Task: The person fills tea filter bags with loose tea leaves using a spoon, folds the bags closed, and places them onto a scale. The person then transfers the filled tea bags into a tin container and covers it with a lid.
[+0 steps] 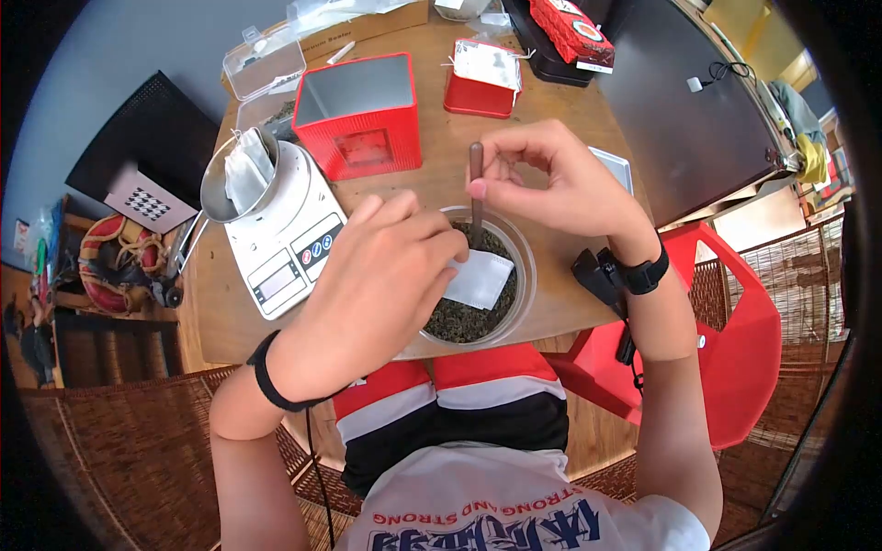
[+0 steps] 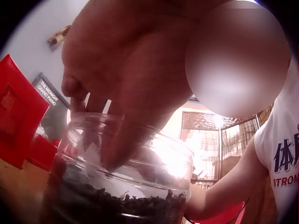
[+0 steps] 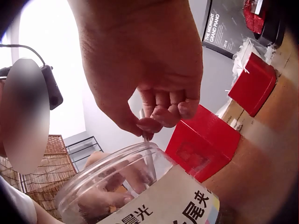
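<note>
My left grip (image 1: 367, 275) pinches the sachet (image 1: 484, 279), right grip (image 1: 560, 179) the handle (image 1: 476, 184) toward twelve o'clock; likely filling, next needing steadiness.

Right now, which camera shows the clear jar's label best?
The right wrist view: it faces the label on the clear jar, showing large dark characters, though the lower edge cuts it off. The head view looks into the jar's open top; the left wrist view shows bare wall and dark contents. Neither shows the label.

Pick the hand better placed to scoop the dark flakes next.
Right, probably: the right hand pinches the brown stick-like tool, its lower end inside the clear tub; the left hand holds the white pouch.
</note>
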Demonstrator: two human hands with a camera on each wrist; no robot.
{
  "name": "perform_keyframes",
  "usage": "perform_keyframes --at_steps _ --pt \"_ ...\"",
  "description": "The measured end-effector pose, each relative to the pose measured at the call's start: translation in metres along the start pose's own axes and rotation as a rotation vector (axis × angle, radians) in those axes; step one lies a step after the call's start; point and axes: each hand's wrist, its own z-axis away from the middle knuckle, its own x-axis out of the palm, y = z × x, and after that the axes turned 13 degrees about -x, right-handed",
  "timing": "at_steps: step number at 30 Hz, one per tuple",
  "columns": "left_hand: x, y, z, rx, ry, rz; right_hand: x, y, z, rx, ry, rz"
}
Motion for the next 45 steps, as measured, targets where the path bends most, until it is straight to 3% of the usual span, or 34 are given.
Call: perform_keyframes --at_steps 4,6,8,10,13,15,18,20,21,22,31,34,36,37,39,45 --pt "-0.015 -0.005 -0.016 0.047 -0.086 0.13 -0.003 0.003 0.005 -0.008 -0.009 -0.025" --pt "-0.022 -0.008 -0.022 0.067 -0.095 0.165 0.004 0.006 0.007 -0.112 0.012 -0.086" --pt "-0.029 -0.016 -0.031 0.0 -0.222 0.36 0.004 0.001 0.009 -0.058 -0.004 -0.106" --pt "-0.026 -0.021 -0.035 0.048 -0.186 0.443 0.004 -0.002 0.01 -0.002 -0.012 -0.124" --pt "-0.022 -0.022 -0.036 -0.039 -0.197 0.509 0.003 -0.002 0.011 -0.079 0.077 -0.082" --pt "-0.016 -0.029 -0.036 -0.077 -0.199 0.645 -0.001 -0.001 0.01 -0.085 0.251 -0.017" --pt "-0.008 -0.035 -0.033 -0.141 -0.223 0.881 -0.013 0.002 0.015 -0.113 0.231 0.06" --pt "0.0 -0.042 -0.035 -0.152 -0.21 0.947 -0.025 -0.015 0.015 0.001 0.184 -0.002" --pt "0.002 -0.045 -0.035 -0.156 -0.196 1.002 -0.031 -0.017 0.015 -0.013 0.054 -0.014" --pt "0.003 -0.045 -0.035 -0.16 -0.195 1.004 -0.034 -0.017 0.016 -0.03 -0.075 -0.026" --pt "0.01 -0.043 -0.036 -0.258 -0.12 1.063 -0.018 -0.006 0.018 -0.062 -0.018 -0.02" --pt "0.015 -0.044 -0.037 -0.202 -0.034 1.039 -0.012 -0.004 0.019 -0.007 0.034 -0.048" --pt "0.009 -0.044 -0.038 -0.006 0.023 0.767 -0.011 -0.004 0.019 0.021 0.048 -0.061" --pt "0.005 -0.041 -0.039 -0.007 0.022 0.767 -0.01 -0.004 0.019 0.046 0.049 -0.087" --pt "0.001 -0.034 -0.04 0.204 0.19 0.493 -0.006 -0.004 0.02 0.08 0.051 -0.12" --pt "0.011 -0.031 -0.039 0.233 0.149 0.46 0.005 -0.001 0.02 0.048 0.124 -0.202"
